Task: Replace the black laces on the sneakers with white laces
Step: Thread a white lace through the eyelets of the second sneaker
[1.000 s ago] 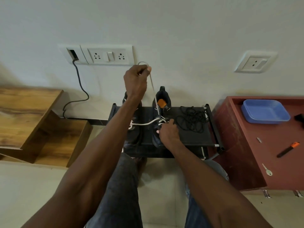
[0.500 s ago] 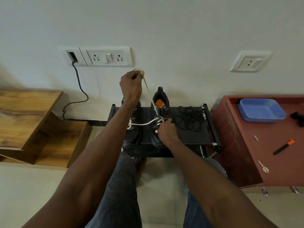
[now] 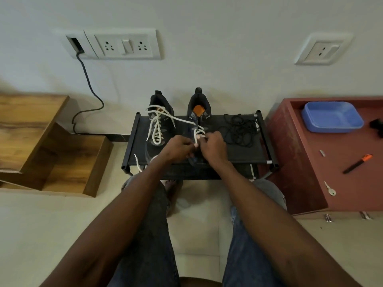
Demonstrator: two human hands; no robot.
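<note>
White laces (image 3: 158, 123) on sneakers (image 3: 160, 112); blue tray (image 3: 331, 118) beside.

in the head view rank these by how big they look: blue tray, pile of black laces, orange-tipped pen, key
1. blue tray
2. pile of black laces, smaller than the tray
3. orange-tipped pen
4. key, the smallest

All four lie at a similar depth, so nearness hardly skews the order.
</note>
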